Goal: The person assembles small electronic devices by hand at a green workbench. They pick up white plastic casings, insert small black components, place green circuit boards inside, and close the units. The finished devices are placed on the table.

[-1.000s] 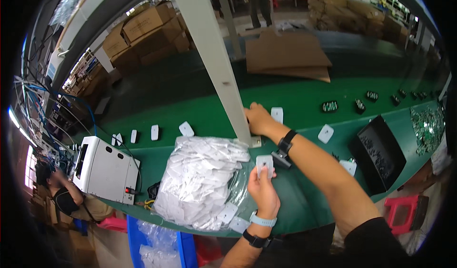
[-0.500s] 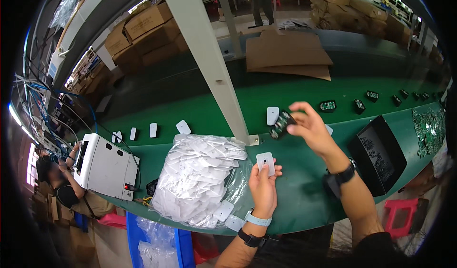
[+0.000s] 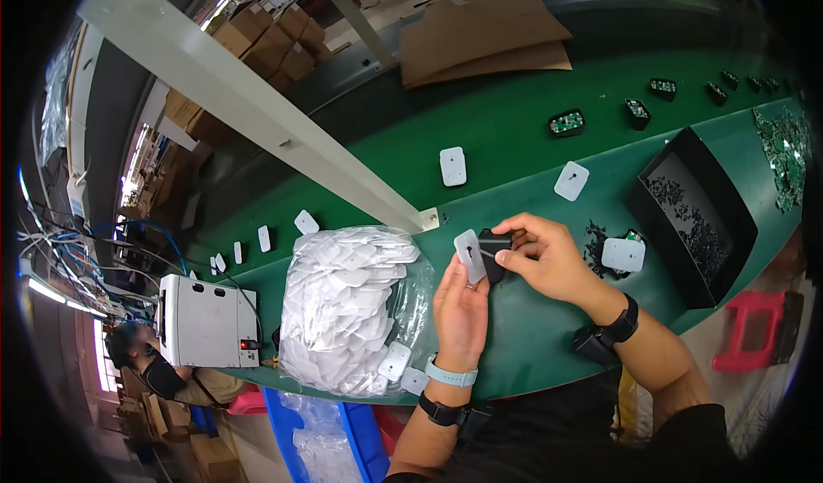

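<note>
Cover (image 3: 469, 256) — white, rounded, probably plastic

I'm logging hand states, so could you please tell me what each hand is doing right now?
Left hand: closed, holding a white plate.
Right hand: closed, fingers gripping a black case beside the plate.

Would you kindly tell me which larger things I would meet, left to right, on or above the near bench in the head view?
White machine, clear bag of white covers, left hand, right hand, black open box, green circuit boards.
</note>
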`<state>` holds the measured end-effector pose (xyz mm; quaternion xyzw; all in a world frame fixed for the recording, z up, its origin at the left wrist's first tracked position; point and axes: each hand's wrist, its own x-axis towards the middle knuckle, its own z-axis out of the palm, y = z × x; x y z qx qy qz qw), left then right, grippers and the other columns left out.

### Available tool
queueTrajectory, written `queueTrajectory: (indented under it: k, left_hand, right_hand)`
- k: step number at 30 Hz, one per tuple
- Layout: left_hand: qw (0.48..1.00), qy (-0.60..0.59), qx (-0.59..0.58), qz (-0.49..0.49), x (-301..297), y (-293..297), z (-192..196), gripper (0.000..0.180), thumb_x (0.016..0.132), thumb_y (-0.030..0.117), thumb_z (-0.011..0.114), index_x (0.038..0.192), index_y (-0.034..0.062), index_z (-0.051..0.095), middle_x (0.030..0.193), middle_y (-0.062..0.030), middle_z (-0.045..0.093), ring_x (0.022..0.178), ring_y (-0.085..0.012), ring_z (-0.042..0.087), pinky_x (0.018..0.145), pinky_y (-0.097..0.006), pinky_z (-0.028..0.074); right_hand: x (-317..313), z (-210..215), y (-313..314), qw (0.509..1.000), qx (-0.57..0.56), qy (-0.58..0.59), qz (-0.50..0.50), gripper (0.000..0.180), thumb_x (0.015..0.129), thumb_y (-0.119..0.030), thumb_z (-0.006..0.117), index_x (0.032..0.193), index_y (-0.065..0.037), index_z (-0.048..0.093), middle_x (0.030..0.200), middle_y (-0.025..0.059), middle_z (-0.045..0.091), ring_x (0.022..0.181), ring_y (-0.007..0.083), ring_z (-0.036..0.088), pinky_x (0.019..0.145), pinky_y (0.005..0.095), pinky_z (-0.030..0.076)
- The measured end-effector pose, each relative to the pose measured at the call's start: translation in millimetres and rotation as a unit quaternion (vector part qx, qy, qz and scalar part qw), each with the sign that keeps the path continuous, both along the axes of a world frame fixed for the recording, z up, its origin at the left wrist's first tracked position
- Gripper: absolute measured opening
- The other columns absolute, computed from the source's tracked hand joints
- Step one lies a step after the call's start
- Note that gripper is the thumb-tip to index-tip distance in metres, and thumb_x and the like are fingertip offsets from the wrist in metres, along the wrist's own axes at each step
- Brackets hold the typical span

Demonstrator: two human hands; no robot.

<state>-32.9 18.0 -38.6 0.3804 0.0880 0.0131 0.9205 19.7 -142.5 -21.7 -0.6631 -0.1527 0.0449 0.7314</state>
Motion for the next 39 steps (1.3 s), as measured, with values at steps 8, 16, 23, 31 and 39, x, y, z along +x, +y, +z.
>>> queueTrajectory:
  k: [8, 16, 23, 31, 39]
  left_hand:
    - [0.997, -0.024, 0.070, -0.015, -5, -5, -2, 0.037, 0.104, 0.011, 0.054, 0.138, -0.0045, 0.053, 0.133, -0.0134, 0.062, 0.124, -0.0222, 0.059, 0.110, -0.041, 0.045]
    - [0.997, -0.023, 0.072, -0.005, -6, 0, -13, 0.033, 0.102, 0.005, 0.058, 0.133, -0.0055, 0.058, 0.130, -0.0140, 0.064, 0.120, -0.0220, 0.061, 0.107, -0.039, 0.047]
    - [0.982, -0.045, 0.182, 0.033, -6, -1, -14, 0.035, 0.096, -0.001, 0.067, 0.130, -0.0062, 0.061, 0.130, -0.0148, 0.064, 0.119, -0.0205, 0.062, 0.104, -0.036, 0.050]
    - [0.789, -0.149, 0.567, 0.185, -3, -14, -5, 0.049, 0.081, 0.000, 0.081, 0.125, -0.0086, 0.059, 0.124, -0.0191, 0.065, 0.115, -0.0262, 0.065, 0.100, -0.037, 0.052]
    - [0.805, -0.175, 0.543, 0.164, -7, -12, 6, 0.032, 0.082, 0.003, 0.074, 0.111, 0.0010, 0.061, 0.118, -0.0160, 0.062, 0.101, -0.0296, 0.062, 0.086, -0.036, 0.051]
  right_hand:
    - [-5, 9, 2, 0.999, -0.020, -0.047, -0.018, 0.031, 0.086, -0.002, 0.075, 0.115, 0.000, 0.067, 0.101, 0.0091, 0.067, 0.086, 0.0138, 0.067, 0.074, 0.0269, 0.059]
    - [-4, 10, -5, 0.998, -0.032, -0.054, 0.011, 0.030, 0.088, -0.001, 0.074, 0.116, 0.002, 0.067, 0.103, 0.0095, 0.067, 0.088, 0.0144, 0.067, 0.077, 0.0273, 0.059]
    - [-2, 0, -5, 0.997, 0.042, 0.025, 0.054, 0.033, 0.091, 0.003, 0.070, 0.123, 0.002, 0.065, 0.110, 0.0098, 0.066, 0.098, 0.0140, 0.066, 0.088, 0.0290, 0.057]
    - [-8, -12, 12, 0.997, 0.056, 0.038, 0.027, 0.045, 0.088, -0.001, 0.073, 0.129, 0.002, 0.053, 0.112, 0.0094, 0.067, 0.105, 0.0156, 0.067, 0.089, 0.0314, 0.056]
    - [142, -2, 3, 0.975, -0.219, -0.020, -0.041, 0.040, 0.084, 0.002, 0.069, 0.123, 0.000, 0.062, 0.109, 0.0129, 0.070, 0.095, 0.0212, 0.070, 0.083, 0.0328, 0.056]
